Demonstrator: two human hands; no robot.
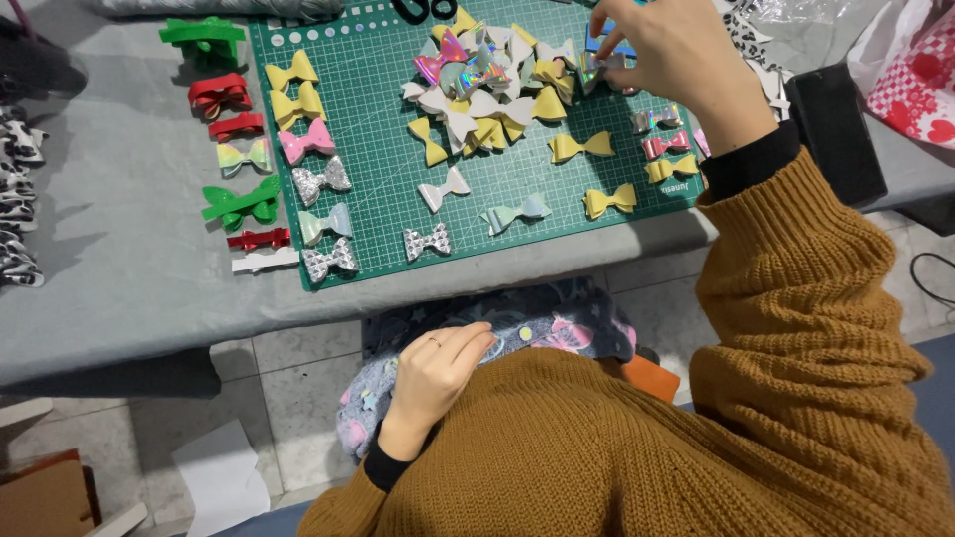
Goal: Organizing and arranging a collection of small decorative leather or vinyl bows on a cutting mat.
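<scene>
While the left hand [438, 373] is rested in the lap, loosely curled w/ nothing held, fingertips laid on a patterned cloth [557, 323] (a ring is worn on one finger), the right hand [676, 50] is stretched out over the far right part of a green cutting mat [383, 149]. Its fingers are pinched together on a small holographic bow [597, 70], which is held just above the mat, beside the heap of mixed bows [487, 89] at the mat's far centre.

Single bows are laid out on the mat nearer the body: a white bow [444, 188], a pale mint bow [515, 212], a yellow bow [610, 200] & a silver glitter bow [426, 242]. A column of yellow, pink & silver bows is set along the mat's left edge, e.g. the pink bow [305, 141]. Off the mat, on the grey table cover [119, 259], red & green bows are lined up, incl. a green bow [242, 203]. A black box [836, 129] is seen at the right, well apart from the mat's centre.
</scene>
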